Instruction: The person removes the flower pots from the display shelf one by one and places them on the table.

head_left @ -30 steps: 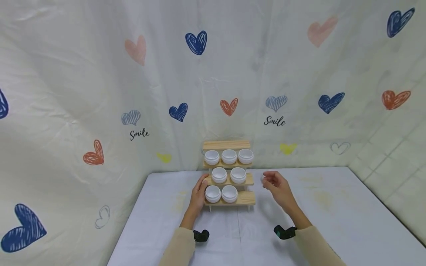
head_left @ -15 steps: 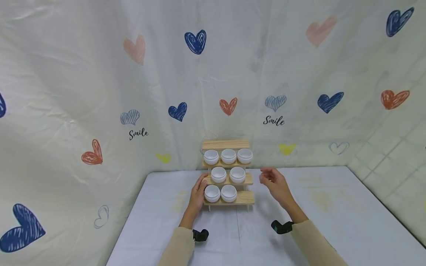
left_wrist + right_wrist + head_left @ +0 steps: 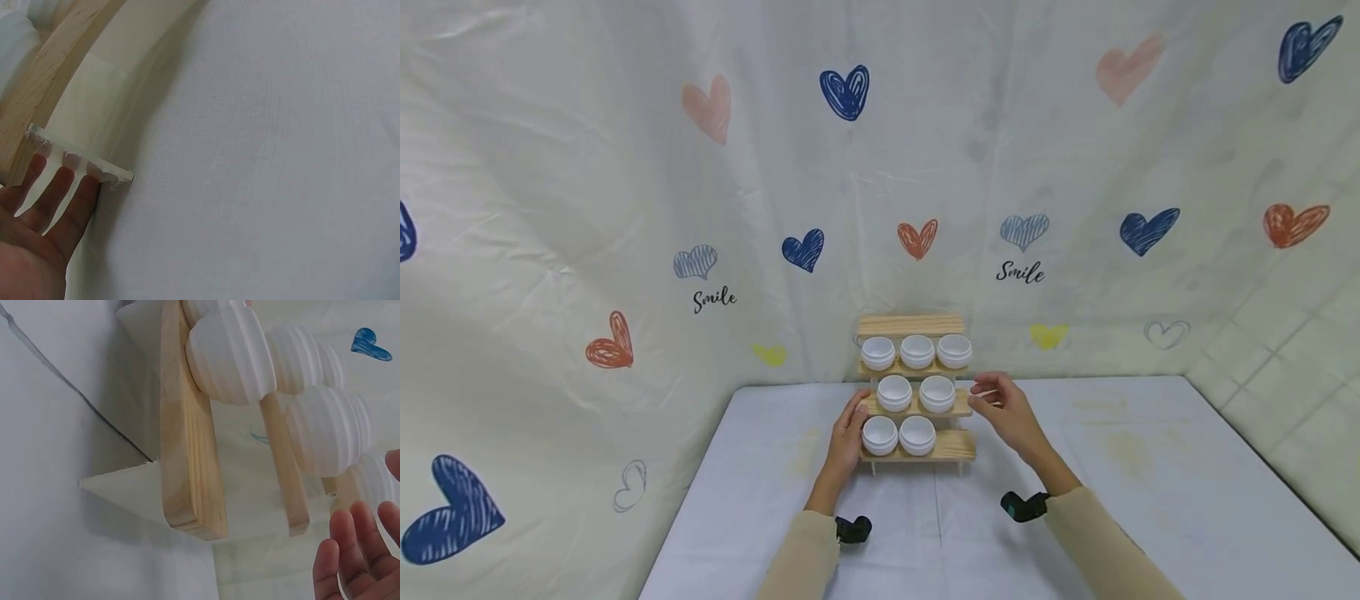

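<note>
Since the earlier frames the right hand (image 3: 1009,408) has moved left, from the open table toward the wooden rack (image 3: 916,389), fingers loosely curled, apparently holding nothing. Left hand (image 3: 848,435) rests flat-fingered against the rack's left end. Seven white jars (image 3: 937,393) already sit on the three tiers; the right ends of the middle and bottom shelves look unfilled.

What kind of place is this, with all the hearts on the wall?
Probably a makeshift recording corner: a white heart-printed cloth backdrop hangs behind a white-covered table, where a small stepped wooden rack holds white ribbed cups. Tiles show at right.
</note>
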The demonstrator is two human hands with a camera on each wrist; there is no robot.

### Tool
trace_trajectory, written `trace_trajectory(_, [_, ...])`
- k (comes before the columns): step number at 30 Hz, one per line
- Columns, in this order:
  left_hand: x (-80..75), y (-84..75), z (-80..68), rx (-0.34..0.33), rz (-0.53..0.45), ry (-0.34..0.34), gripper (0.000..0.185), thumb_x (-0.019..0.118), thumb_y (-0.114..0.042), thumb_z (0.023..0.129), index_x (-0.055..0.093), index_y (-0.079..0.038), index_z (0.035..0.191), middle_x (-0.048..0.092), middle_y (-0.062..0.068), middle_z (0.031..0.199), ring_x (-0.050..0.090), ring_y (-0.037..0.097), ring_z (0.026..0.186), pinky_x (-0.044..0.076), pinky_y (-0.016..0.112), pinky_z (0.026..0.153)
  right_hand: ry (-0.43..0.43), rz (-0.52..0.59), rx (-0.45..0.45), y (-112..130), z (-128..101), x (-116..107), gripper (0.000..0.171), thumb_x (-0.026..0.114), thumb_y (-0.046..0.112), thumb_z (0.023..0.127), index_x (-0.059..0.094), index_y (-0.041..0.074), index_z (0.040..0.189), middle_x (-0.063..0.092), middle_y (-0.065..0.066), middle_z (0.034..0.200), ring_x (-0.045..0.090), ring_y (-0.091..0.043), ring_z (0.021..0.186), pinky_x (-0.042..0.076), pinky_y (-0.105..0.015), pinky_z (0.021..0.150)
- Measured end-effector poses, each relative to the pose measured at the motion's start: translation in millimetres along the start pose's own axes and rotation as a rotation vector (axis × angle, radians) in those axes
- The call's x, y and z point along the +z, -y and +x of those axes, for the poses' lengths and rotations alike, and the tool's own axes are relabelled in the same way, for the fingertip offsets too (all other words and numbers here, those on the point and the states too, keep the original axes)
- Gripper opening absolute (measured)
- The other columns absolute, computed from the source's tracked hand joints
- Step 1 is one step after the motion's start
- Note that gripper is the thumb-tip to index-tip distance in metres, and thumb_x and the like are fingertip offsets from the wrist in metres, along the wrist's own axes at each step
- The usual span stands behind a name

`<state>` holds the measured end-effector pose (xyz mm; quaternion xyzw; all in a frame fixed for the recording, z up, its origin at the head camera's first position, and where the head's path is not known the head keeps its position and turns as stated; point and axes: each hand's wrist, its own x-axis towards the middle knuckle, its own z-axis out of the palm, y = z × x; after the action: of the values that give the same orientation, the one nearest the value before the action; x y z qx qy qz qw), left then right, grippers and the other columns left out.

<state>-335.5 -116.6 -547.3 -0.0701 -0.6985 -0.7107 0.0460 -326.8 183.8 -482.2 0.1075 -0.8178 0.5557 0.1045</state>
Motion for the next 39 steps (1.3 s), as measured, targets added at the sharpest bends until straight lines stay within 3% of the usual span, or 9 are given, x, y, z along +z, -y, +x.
trace_trajectory(5, [0.6, 17.9, 8.1, 0.026, 0.012, -0.012, 0.045, 0.044, -0.034, 0.111, 0.049, -0.018, 0.152, 0.042, 0.006, 0.162, 0.029, 0.029, 0.155, 0.017, 0.055, 0.127, 0.019, 0.004, 0.000, -2, 4, 6, 0.039, 0.070, 0.013, 0.096, 0.056, 0.001, 0.131, 0.065, -0.023, 0.121, 0.063, -0.021, 0.100, 0.051, -0.018, 0.083])
trace_trajectory(9, [1.7, 20.5, 8.1, 0.039, 0.019, -0.020, 0.045, 0.046, -0.036, 0.110, 0.051, -0.019, 0.151, 0.045, 0.005, 0.161, 0.031, 0.028, 0.155, 0.019, 0.054, 0.127, 0.032, 0.005, 0.010, -4, 4, 11, 0.046, 0.073, 0.018, 0.095, 0.055, 0.003, 0.135, 0.065, -0.020, 0.125, 0.062, -0.029, 0.107, 0.050, -0.021, 0.086])
trace_trajectory(14, [6.5, 19.9, 7.5, 0.021, 0.024, -0.026, 0.044, 0.044, -0.032, 0.110, 0.050, -0.018, 0.151, 0.045, 0.006, 0.161, 0.031, 0.030, 0.154, 0.019, 0.054, 0.127, 0.039, -0.004, 0.037, -4, 2, 16, 0.052, 0.074, 0.025, 0.095, 0.054, 0.005, 0.139, 0.063, -0.019, 0.131, 0.058, -0.034, 0.118, 0.045, -0.033, 0.096])
trace_trajectory(18, [5.9, 12.7, 5.3, 0.009, 0.008, -0.029, 0.043, 0.043, -0.027, 0.111, 0.049, -0.013, 0.152, 0.044, 0.009, 0.161, 0.030, 0.032, 0.154, 0.018, 0.055, 0.127, 0.051, 0.007, 0.020, -3, 4, 22, 0.052, 0.075, 0.023, 0.094, 0.055, 0.005, 0.138, 0.062, -0.019, 0.133, 0.056, -0.034, 0.120, 0.042, -0.041, 0.100])
trace_trajectory(25, [0.8, -10.8, -5.7, -0.010, 0.006, 0.010, 0.043, 0.044, -0.026, 0.111, 0.049, -0.014, 0.152, 0.044, 0.009, 0.161, 0.031, 0.033, 0.154, 0.021, 0.056, 0.126, 0.057, -0.004, 0.005, 7, 6, 30, 0.053, 0.076, 0.016, 0.092, 0.054, 0.000, 0.137, 0.061, -0.022, 0.131, 0.056, -0.036, 0.117, 0.043, -0.039, 0.098])
trace_trajectory(32, [-0.4, -13.8, -4.8, -0.011, 0.003, 0.020, 0.043, 0.044, -0.027, 0.111, 0.049, -0.016, 0.152, 0.043, 0.008, 0.162, 0.030, 0.031, 0.154, 0.022, 0.055, 0.126, 0.090, 0.033, -0.015, 32, 2, 28, 0.054, 0.075, 0.007, 0.090, 0.053, -0.009, 0.136, 0.061, -0.030, 0.129, 0.054, -0.041, 0.114, 0.042, -0.043, 0.094])
trace_trajectory(39, [-1.0, -13.2, -5.4, -0.016, 0.000, 0.012, 0.042, 0.045, -0.026, 0.111, 0.050, -0.017, 0.152, 0.043, 0.007, 0.162, 0.033, 0.030, 0.153, 0.023, 0.054, 0.126, 0.075, 0.007, -0.021, 5, 11, 36, 0.057, 0.079, 0.015, 0.089, 0.055, -0.001, 0.137, 0.063, -0.024, 0.129, 0.054, -0.032, 0.113, 0.040, -0.032, 0.088])
